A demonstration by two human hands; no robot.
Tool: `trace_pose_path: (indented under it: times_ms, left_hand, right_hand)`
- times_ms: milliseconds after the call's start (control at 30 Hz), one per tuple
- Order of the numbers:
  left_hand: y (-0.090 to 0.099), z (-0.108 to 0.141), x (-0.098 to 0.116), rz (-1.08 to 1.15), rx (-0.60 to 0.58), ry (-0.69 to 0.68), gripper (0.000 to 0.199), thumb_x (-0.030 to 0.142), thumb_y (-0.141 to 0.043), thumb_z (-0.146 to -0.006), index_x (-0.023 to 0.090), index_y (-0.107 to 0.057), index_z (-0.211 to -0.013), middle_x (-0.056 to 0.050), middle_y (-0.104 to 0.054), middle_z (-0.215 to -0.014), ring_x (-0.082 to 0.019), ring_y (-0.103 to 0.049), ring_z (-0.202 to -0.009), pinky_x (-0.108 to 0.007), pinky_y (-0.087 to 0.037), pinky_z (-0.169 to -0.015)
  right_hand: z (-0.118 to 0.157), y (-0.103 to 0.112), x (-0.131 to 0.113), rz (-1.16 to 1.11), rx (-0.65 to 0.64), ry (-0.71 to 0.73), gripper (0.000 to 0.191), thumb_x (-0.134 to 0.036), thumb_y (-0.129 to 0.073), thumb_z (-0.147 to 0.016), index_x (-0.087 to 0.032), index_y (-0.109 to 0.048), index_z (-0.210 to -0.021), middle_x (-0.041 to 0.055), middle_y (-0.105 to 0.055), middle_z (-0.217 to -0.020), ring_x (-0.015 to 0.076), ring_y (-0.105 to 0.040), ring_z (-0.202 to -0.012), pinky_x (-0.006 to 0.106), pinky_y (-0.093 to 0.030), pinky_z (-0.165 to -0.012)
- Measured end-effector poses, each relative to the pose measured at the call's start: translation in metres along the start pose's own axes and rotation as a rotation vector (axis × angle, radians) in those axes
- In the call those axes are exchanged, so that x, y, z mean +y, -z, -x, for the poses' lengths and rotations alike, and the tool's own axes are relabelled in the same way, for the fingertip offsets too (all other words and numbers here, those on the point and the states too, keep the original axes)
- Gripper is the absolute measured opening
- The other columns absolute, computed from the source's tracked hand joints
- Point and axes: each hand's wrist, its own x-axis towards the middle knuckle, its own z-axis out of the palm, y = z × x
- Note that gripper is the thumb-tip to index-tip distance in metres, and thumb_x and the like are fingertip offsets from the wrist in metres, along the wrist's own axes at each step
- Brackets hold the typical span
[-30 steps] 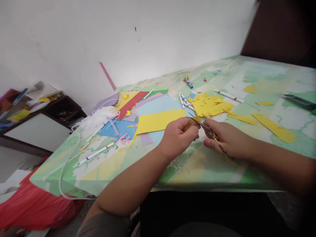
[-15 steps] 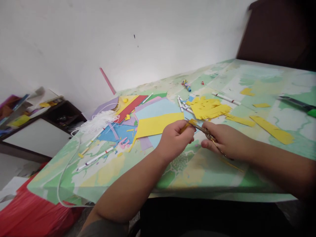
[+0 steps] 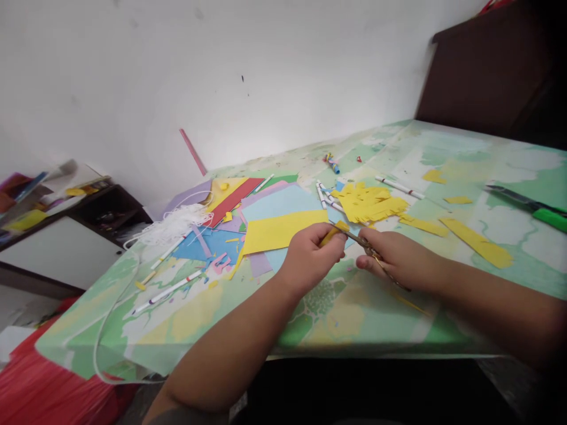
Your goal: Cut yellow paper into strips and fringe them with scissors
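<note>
Pinched between the thumb and fingers of my left hand is a small piece of yellow paper. My right hand grips gold-coloured scissors, whose blades reach left to the paper. How far the blades stand apart is too small to tell. Just behind my left hand, a yellow paper sheet lies over a light blue sheet. Beyond my right hand lies fringed yellow paper.
Yellow strips, white markers and a green-handled cutter lie on the patterned tablecloth. On the left are tangled white string, a red strip and paper scraps. A cabinet stands left of the table.
The view has shifted slightly, so the table sits a little lower and further left. Both hands stay close together, with the scissors still at the yellow paper.
</note>
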Motion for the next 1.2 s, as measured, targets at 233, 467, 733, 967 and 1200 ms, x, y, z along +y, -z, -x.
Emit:
trace_pose_path:
  times_ms: [233, 467, 733, 967, 1200]
  left_hand:
    - [-0.0001, -0.0002, -0.0015, 0.013, -0.028, -0.032, 0.024, 0.026, -0.047, -0.073, 0.016, -0.05, -0.051, 0.004, -0.048, -0.048, -0.006, -0.042, -0.045, -0.019, -0.036, -0.048]
    - [0.0004, 0.0012, -0.0016, -0.033, -0.015, -0.054, 0.026, 0.03, -0.046, -0.075, 0.016, -0.049, -0.053, 0.004, -0.049, -0.048, -0.006, -0.042, -0.045, -0.019, -0.036, -0.047]
    - [0.0005, -0.0002, -0.0039, -0.091, -0.013, -0.062, 0.026, 0.03, -0.044, -0.078, 0.017, -0.049, -0.055, 0.004, -0.05, -0.051, -0.007, -0.044, -0.048, -0.02, -0.036, -0.051]
    - [-0.0012, -0.0008, -0.006, -0.118, -0.017, -0.078, 0.028, 0.033, -0.044, -0.079, 0.017, -0.048, -0.055, 0.004, -0.05, -0.052, -0.007, -0.045, -0.05, -0.02, -0.036, -0.053]
    - [-0.0022, -0.0019, -0.0059, -0.085, -0.015, -0.041, 0.026, 0.032, -0.046, -0.078, 0.017, -0.049, -0.057, 0.005, -0.049, -0.05, -0.006, -0.044, -0.047, -0.019, -0.035, -0.049]
  right_hand:
    - [0.0011, 0.0022, -0.0017, -0.002, 0.009, -0.009, 0.031, -0.053, -0.034, -0.079, -0.022, -0.036, -0.074, 0.0024, -0.051, -0.068, 0.0165, -0.047, -0.059, 0.028, -0.034, -0.053]
    - [0.003, 0.0042, -0.0013, -0.007, 0.021, 0.036, 0.028, -0.05, -0.035, -0.08, -0.021, -0.036, -0.077, 0.0024, -0.052, -0.07, 0.0162, -0.048, -0.061, 0.028, -0.036, -0.054]
    - [0.0021, 0.0025, -0.0007, -0.022, 0.009, 0.037, 0.029, -0.05, -0.034, -0.08, -0.021, -0.036, -0.079, 0.003, -0.052, -0.072, 0.0165, -0.047, -0.061, 0.028, -0.035, -0.054]
    - [0.0013, 0.0006, 0.0003, -0.032, -0.003, 0.013, 0.03, -0.051, -0.031, -0.08, -0.022, -0.035, -0.077, 0.0019, -0.051, -0.069, 0.0162, -0.047, -0.06, 0.028, -0.035, -0.054]
    - [-0.0008, 0.0016, 0.0014, 0.023, -0.007, -0.024, 0.031, -0.052, -0.032, -0.079, -0.022, -0.036, -0.074, 0.0029, -0.051, -0.068, 0.0168, -0.047, -0.06, 0.027, -0.034, -0.053]
